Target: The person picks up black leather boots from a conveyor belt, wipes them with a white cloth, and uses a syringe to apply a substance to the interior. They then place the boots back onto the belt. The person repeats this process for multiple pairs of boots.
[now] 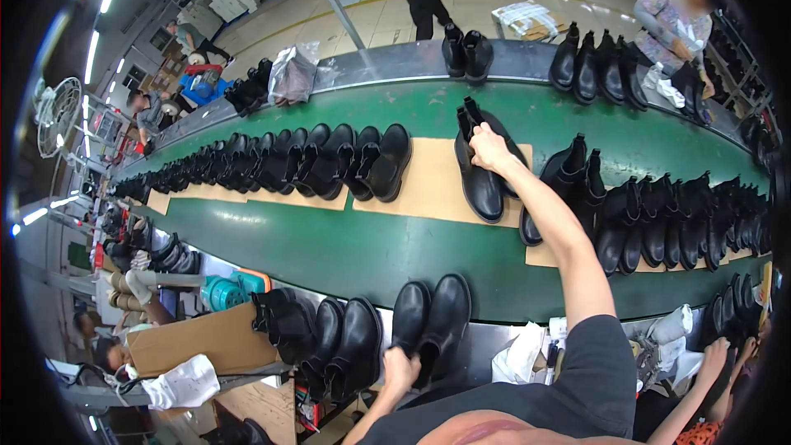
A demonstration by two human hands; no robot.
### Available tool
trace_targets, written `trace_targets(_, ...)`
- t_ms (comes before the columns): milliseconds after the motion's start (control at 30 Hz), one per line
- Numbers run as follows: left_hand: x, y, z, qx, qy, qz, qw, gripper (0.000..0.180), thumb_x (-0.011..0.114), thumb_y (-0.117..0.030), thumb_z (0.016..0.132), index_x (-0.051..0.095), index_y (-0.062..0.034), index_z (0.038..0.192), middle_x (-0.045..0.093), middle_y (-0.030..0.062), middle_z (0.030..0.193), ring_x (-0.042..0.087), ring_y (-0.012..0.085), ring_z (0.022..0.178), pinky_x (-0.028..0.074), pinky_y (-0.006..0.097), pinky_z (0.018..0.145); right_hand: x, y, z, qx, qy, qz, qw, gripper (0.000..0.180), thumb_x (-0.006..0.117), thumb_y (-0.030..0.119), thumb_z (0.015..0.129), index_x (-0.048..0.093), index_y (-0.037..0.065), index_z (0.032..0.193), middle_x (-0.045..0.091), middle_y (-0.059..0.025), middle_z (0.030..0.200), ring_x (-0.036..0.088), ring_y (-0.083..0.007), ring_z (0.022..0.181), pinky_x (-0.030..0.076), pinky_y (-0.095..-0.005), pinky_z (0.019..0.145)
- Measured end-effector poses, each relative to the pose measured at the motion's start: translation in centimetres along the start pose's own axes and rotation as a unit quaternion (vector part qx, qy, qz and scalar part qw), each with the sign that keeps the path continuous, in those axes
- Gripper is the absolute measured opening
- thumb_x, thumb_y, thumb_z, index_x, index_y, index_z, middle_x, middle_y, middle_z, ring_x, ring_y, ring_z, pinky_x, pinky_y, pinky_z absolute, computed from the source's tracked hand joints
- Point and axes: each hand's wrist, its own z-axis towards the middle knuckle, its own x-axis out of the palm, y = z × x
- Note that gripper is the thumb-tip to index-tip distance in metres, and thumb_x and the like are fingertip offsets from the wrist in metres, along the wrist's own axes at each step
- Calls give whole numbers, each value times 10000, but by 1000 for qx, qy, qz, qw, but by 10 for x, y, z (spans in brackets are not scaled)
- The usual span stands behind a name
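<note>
My right hand (489, 148) reaches over the green conveyor belt (272, 227), its fingers closed on the upper shaft of a black ankle boot (481, 194). A second boot (504, 136) stands close beside that one, partly behind my hand, both on a sheet of brown cardboard (437, 189). Near my body, my left hand (401, 369) is closed round the shaft of another black ankle boot (411, 313), its toe pointing away from me. Its neighbour (447, 317) sits just to the right, on the metal ledge at the belt's near edge.
Long rows of black boots (329, 152) line the belt at left, with more boots (651, 222) at right. Boots (342, 342) also crowd the ledge left of my left hand. A white cloth (521, 354) lies near my right side. Other people work around the line.
</note>
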Motion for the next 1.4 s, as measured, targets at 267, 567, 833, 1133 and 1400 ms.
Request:
trace_targets(267,-64,-110,142,159,-56,-80,982,444,726,-233,733,588,165,875,626,329,866,631,426,875,508,436,760,-146,-11,-94,-51,-390,107,913,229,762,58,579,584,-50,674,574,-108,859,501,-297,859,443,-370,760)
trace_targets(567,2,-216,389,57,-77,51,994,292,622,-116,755,636,31,1007,619,274,1063,600,390,1035,496,434,896,-249,21,-198,-122,-334,-34,934,261,737,-22,519,533,-52,678,578,-94,873,498,-281,821,421,-376,687)
trace_targets(833,-102,-116,240,191,-58,-245,949,445,523,-351,936,584,15,1181,620,154,1169,578,209,1098,423,316,949,-169,111,-219,-498,20,88,862,144,612,172,587,591,32,617,554,-41,867,505,-204,938,407,-332,721)
trace_targets(1133,8,70,42,-53,186,-257,947,786,259,-621,941,299,-4,1427,210,157,1518,208,240,1404,209,417,1120,-11,213,-307,-595,116,147,781,96,630,177,651,657,86,667,636,-12,988,494,-193,1111,402,-332,887)
trace_targets(1400,39,128,6,-251,186,-394,864,893,191,-741,874,543,-17,1260,529,9,785,459,132,753,366,288,735,65,188,-364,420,202,472,748,949,464,750,787,356,9,1371,433,-199,1335,470,-314,1187,496,-452,803)
